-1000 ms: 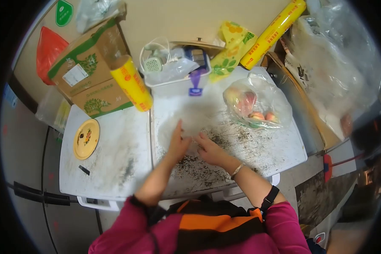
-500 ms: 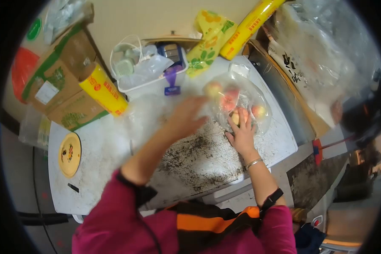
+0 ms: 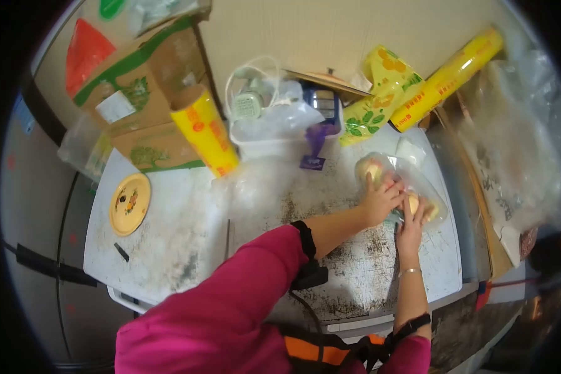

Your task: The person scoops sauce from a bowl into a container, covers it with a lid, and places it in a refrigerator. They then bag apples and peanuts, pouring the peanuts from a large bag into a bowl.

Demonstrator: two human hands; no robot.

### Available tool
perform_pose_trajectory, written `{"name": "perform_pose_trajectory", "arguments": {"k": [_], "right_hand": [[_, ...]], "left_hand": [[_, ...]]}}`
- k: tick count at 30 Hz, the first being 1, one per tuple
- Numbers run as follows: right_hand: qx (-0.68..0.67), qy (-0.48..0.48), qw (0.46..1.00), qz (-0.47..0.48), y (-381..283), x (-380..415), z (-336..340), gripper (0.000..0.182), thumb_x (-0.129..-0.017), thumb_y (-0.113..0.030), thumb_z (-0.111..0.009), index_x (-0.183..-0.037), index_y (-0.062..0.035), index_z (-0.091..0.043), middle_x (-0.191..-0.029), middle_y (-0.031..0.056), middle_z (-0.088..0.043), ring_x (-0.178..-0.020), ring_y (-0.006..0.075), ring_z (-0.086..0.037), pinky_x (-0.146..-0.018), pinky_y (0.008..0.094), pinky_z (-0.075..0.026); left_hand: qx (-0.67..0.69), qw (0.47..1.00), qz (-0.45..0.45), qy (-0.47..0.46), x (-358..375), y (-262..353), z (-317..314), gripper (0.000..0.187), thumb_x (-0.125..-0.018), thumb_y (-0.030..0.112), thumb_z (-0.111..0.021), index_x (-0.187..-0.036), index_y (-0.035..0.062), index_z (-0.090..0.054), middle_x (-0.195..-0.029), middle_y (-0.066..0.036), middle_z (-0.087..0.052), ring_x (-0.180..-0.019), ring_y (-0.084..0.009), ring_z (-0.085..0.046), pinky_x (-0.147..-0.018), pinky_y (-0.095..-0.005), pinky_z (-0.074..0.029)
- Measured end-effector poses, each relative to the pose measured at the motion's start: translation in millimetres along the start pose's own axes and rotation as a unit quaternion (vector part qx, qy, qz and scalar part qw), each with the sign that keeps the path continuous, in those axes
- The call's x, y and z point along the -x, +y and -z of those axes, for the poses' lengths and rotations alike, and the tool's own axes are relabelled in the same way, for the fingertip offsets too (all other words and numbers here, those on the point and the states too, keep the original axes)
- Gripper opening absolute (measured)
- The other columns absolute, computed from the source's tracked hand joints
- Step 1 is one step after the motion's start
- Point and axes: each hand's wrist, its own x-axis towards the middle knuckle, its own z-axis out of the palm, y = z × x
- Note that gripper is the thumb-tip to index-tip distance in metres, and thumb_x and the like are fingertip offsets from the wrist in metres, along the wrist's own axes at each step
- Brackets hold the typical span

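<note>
A clear plastic bag (image 3: 436, 187) with several red and yellow round fruits lies on the worn white table, toward its right side. My left hand (image 3: 382, 201) is on the bag's near left part, its fingers bent over the fruit inside. Beside it, my right hand (image 3: 412, 217) grips a pale yellow fruit (image 3: 414, 202) through the plastic. The two hands are close together, and their fingers hide part of the bag.
A yellow plate (image 3: 129, 204) and a small black object (image 3: 121, 252) are at the left. Behind stand cardboard boxes (image 3: 162, 75), a yellow roll (image 3: 206, 134), a white basket (image 3: 265, 148) and another yellow roll (image 3: 449, 78). Plastic-covered items (image 3: 511, 149) stand right.
My left hand has moved right onto the bag, beside my right hand. The bag looks drawn in more closely around the fruit. The camera view has shifted, so the table's contents appear displaced.
</note>
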Motion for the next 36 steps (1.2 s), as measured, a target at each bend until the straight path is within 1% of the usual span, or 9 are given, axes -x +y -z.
{"name": "perform_pose_trajectory", "arguments": {"k": [6,10,16,22,24,26,30,32,36], "right_hand": [[-0.082,-0.038,0.995,-0.041,-2.9,-14.3,-7.8,0.076,-0.065,0.006,-0.051,-0.132,-0.0201,-0.027,-0.139,0.0196,-0.009,-0.123,0.0415,-0.021,-0.093,0.0399,-0.036],[-0.105,-0.004,0.994,0.016,-13.6,11.2,18.8,0.065,-0.065,0.005,-0.052,-0.126,-0.0117,-0.038,-0.134,0.0221,-0.023,-0.12,0.0434,-0.025,-0.096,0.042,-0.03],[-0.155,-0.024,0.986,0.051,15.5,126.7,122.5,0.034,-0.072,-0.002,-0.055,-0.106,-0.0042,-0.054,-0.12,0.0162,-0.046,-0.117,0.0371,-0.036,-0.095,0.0425,-0.03],[0.002,0.008,0.955,-0.297,121.5,338.4,193.6,0.025,-0.074,-0.008,-0.056,-0.099,-0.003,-0.057,-0.106,0.0159,-0.054,-0.109,0.0379,-0.042,-0.089,0.0411,-0.036],[0.063,-0.025,0.903,-0.424,151.3,426.9,204.7,0.024,-0.073,-0.013,-0.058,-0.094,-0.0018,-0.059,-0.102,0.018,-0.056,-0.103,0.0402,-0.045,-0.085,0.0423,-0.039],[0.054,-0.173,0.827,-0.532,180.2,519.6,208.6,0.024,-0.072,-0.019,-0.06,-0.089,-0.0019,-0.061,-0.094,0.0189,-0.058,-0.092,0.04,-0.051,-0.08,0.0429,-0.043],[-0.024,-0.104,0.761,-0.64,179.2,603.7,223.2,0.026,-0.071,-0.022,-0.06,-0.089,-0.0024,-0.063,-0.09,0.02,-0.059,-0.086,0.0385,-0.055,-0.077,0.0408,-0.044],[-0.229,0.063,0.671,-0.702,189.7,658.4,199.5,0.029,-0.071,-0.023,-0.06,-0.094,-0.0036,-0.062,-0.091,0.0207,-0.06,-0.085,0.0368,-0.056,-0.076,0.037,-0.045],[-0.272,0.065,0.675,-0.683,208.5,659.1,221.3,0.033,-0.071,-0.024,-0.061,-0.097,-0.0031,-0.061,-0.092,0.0213,-0.059,-0.086,0.0335,-0.058,-0.076,0.0333,-0.045]], "left_hand": [[0.017,0.998,0.045,0.039,-14.6,-9.7,-6.5,0.046,-0.075,0.018,-0.047,-0.121,0.0205,-0.045,-0.134,-0.007,-0.03,-0.121,-0.0415,-0.024,-0.086,-0.0716,-0.012],[0.0,0.998,0.056,0.031,-12.0,-2.4,0.1,0.061,-0.071,0.015,-0.052,-0.129,0.0242,-0.034,-0.135,-0.01,-0.028,-0.122,-0.0444,-0.021,-0.087,-0.07,-0.014],[0.191,0.98,0.061,-0.009,23.3,66.5,76.5,0.061,-0.069,0.01,-0.057,-0.126,0.0105,-0.036,-0.134,-0.018,-0.025,-0.125,-0.0439,-0.013,-0.092,-0.0642,-0.016],[0.442,0.89,-0.089,-0.075,34.4,215.4,109.9,0.056,-0.068,0.003,-0.058,-0.121,0.0025,-0.04,-0.128,-0.019,-0.034,-0.124,-0.0405,-0.022,-0.098,-0.0491,-0.022],[0.521,0.837,-0.112,-0.126,28.3,264.0,93.1,0.056,-0.068,0.003,-0.059,-0.121,0.0041,-0.041,-0.126,-0.018,-0.037,-0.123,-0.0371,-0.026,-0.099,-0.0486,-0.021],[0.553,0.812,-0.13,-0.132,8.8,317.8,73.4,0.054,-0.068,0.004,-0.059,-0.12,0.0043,-0.042,-0.123,-0.017,-0.04,-0.12,-0.0366,-0.031,-0.099,-0.0436,-0.024],[0.469,0.85,-0.153,-0.182,-28.2,380.7,21.3,0.05,-0.072,0.007,-0.058,-0.12,0.0064,-0.044,-0.121,-0.014,-0.045,-0.117,-0.0288,-0.038,-0.096,-0.0346,-0.03],[0.529,0.819,-0.028,-0.219,-51.0,404.6,7.2,0.044,-0.074,0.008,-0.058,-0.116,0.0057,-0.048,-0.115,-0.012,-0.05,-0.112,-0.0221,-0.043,-0.092,-0.0308,-0.033],[0.531,0.812,-0.04,-0.24,-100.1,453.9,9.8,0.031,-0.078,0.005,-0.055,-0.108,0.0035,-0.055,-0.101,-0.007,-0.058,-0.093,-0.0133,-0.051,-0.081,-0.0258,-0.037]]}}
